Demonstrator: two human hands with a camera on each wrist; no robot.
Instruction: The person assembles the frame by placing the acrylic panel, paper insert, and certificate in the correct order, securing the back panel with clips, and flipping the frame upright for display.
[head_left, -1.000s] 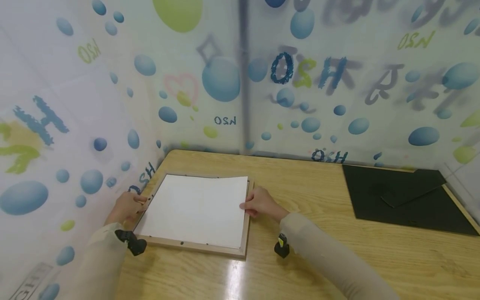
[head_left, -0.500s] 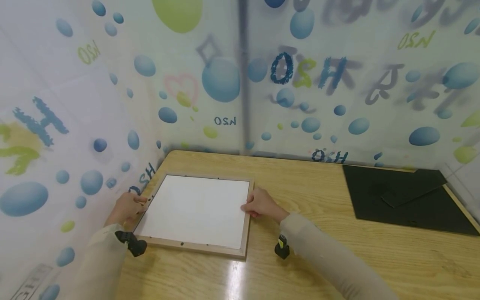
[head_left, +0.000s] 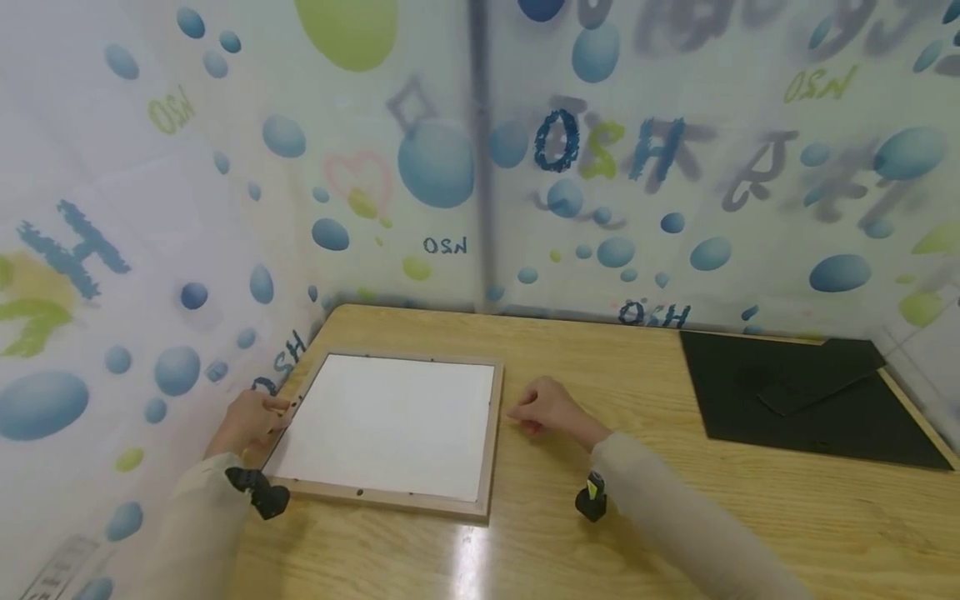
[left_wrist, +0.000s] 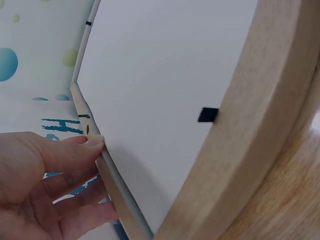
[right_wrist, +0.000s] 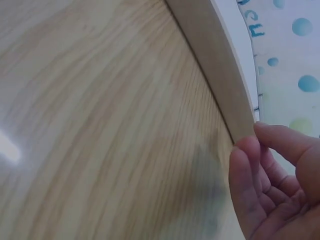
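Note:
A light wooden picture frame [head_left: 390,502] lies back side up at the left of the table, a white sheet [head_left: 382,429] filling its opening. Small black tabs [left_wrist: 208,115] show along its inner edges. My left hand [head_left: 251,421] pinches the frame's left side; in the left wrist view the thumb lies on the rim and the other fingers are along the outer side. Just off the right side is my right hand [head_left: 551,408], fingers loosely curled with nothing held. Its thumb and fingertips [right_wrist: 247,147] overlap the frame's wooden side [right_wrist: 215,60] in the right wrist view.
On the right of the wooden table [head_left: 600,500] lies a black backing board [head_left: 731,375] with a flap-like stand [head_left: 821,387] on it. A pale wall covering [head_left: 555,217] with blue and green spots rises behind the table and along its left.
The sheet's raised far right corner has dropped down inside the frame. My right hand has let go of that side and moved a little right; the left hand has stayed on the frame.

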